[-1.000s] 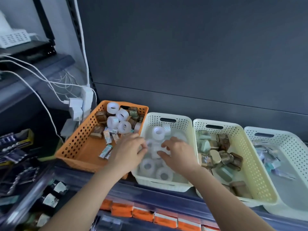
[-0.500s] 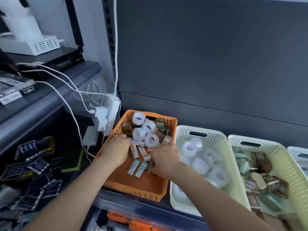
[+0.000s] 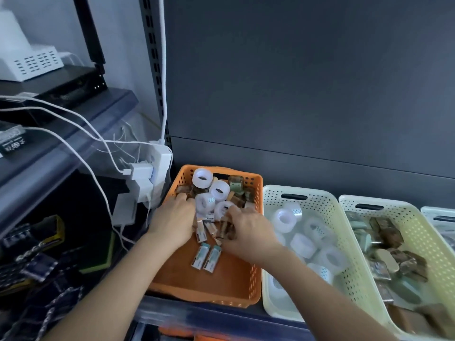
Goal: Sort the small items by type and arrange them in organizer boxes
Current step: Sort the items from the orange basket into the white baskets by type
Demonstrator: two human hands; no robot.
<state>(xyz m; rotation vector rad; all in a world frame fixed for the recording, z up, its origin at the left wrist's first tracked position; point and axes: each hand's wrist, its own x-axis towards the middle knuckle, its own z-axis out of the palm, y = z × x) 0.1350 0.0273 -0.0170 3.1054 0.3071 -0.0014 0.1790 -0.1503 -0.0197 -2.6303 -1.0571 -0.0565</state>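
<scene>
I see a white power strip (image 3: 161,166) with plugged chargers (image 3: 141,171), white cables (image 3: 81,134) trailing left, and a white vented box (image 3: 32,62) on the upper shelf (image 3: 73,114).

four baskets (image 3: 256,244), two hands (image 3: 172,221)

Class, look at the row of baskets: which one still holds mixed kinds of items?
The orange basket, leftmost: it holds tape rolls, brown packets and small flat packs together. The white basket beside it holds only tape rolls.
</scene>
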